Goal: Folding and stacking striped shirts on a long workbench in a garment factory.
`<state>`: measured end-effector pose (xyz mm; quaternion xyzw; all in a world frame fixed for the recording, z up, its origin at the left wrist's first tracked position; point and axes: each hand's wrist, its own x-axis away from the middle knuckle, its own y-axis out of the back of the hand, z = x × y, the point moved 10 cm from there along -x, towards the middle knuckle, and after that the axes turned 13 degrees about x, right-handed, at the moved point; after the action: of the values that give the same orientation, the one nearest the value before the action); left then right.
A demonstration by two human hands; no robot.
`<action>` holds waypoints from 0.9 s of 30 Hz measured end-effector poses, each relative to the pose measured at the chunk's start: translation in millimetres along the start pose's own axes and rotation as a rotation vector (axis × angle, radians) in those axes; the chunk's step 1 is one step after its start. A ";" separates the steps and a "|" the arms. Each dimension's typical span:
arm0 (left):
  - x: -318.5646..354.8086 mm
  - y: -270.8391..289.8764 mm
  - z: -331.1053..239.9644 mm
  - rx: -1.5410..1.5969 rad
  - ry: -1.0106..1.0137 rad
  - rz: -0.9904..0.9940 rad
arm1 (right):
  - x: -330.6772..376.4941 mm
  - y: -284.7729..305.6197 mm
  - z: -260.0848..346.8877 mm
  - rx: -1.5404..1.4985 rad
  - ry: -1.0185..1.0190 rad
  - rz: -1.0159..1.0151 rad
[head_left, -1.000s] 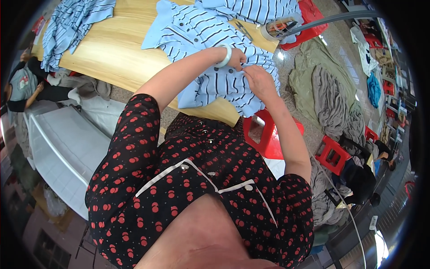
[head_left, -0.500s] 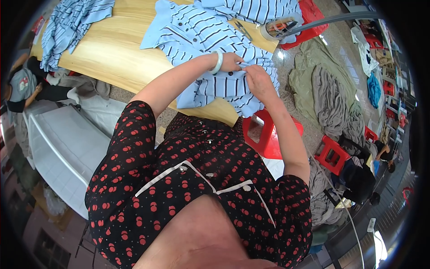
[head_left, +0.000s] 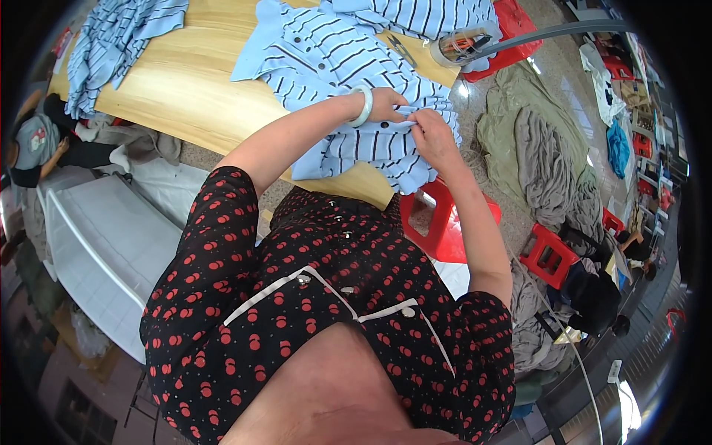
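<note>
A light blue shirt [head_left: 348,70] with dark stripes and dark round buttons lies spread on the wooden table [head_left: 222,81], its near part bunched up. My left hand [head_left: 384,104], with a pale bangle at the wrist, pinches the cloth along the button edge. Just to its right, my right hand [head_left: 436,141] grips the same edge between thumb and bent fingers. A dark button [head_left: 385,124] shows on the cloth between the two hands. The fingertips partly hide the fold of fabric that they hold.
Another striped garment [head_left: 122,44] hangs over the table's left end. Near the far right corner stand a clear cup of tools [head_left: 461,49] and small metal snips [head_left: 401,50]. A red stool [head_left: 449,230] is beside me; cloth heaps [head_left: 549,163] cover the floor at right.
My right hand has shifted slightly down and right along the shirt edge. The button between the hands shows more fully; my left hand has barely moved.
</note>
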<state>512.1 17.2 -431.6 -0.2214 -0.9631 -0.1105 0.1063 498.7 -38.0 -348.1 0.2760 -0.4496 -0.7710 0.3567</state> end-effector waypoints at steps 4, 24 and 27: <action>-4.2 -1.0 7.4 0.075 0.040 0.004 | -1.2 1.9 1.0 0.028 0.006 -0.020; -5.4 11.3 13.3 0.125 0.189 -0.079 | -7.8 2.7 5.5 0.284 0.023 -0.022; -6.4 11.4 4.5 0.062 0.199 -0.056 | -6.7 8.3 6.8 0.265 0.071 -0.083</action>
<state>522.2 25.8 -435.6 -0.1788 -0.9565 -0.1050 0.2052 500.1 -32.1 -337.0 0.3664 -0.5227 -0.7086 0.3006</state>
